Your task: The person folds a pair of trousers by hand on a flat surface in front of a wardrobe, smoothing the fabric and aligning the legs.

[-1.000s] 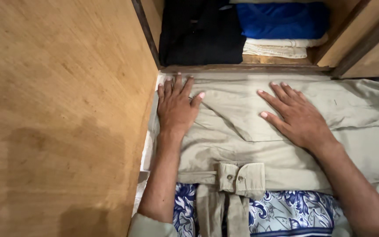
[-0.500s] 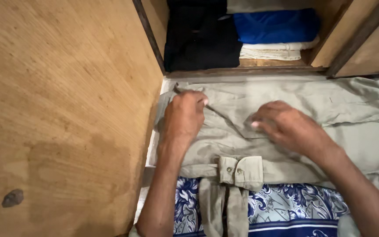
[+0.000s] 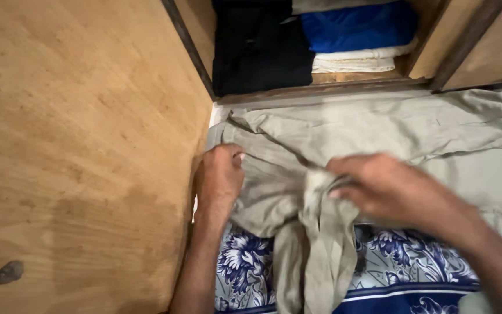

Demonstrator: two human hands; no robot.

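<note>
The khaki shirt (image 3: 390,131) lies crumpled across the middle of the view, spreading toward 3 o'clock, with a bunched fold hanging down to 6 o'clock over a blue floral cloth (image 3: 390,273). No packages, labels or signs show. At 12 o'clock an open wooden cabinet (image 3: 321,87) holds 3 folded stacks: a black stack (image 3: 260,49) on its left, a blue stack (image 3: 358,26) on its right, and a cream stack (image 3: 355,60) under the blue one. A plain wooden panel (image 3: 82,145) fills the whole 9 o'clock side, with a dark spot near 8 o'clock.

The left hand (image 3: 219,177) sits just beside that panel, fingers curled tight into a fist on the shirt's left edge. The right hand (image 3: 387,186), blurred, is at 4 o'clock from centre; its fingers are pinched together on the bunched fold at the shirt's middle.
</note>
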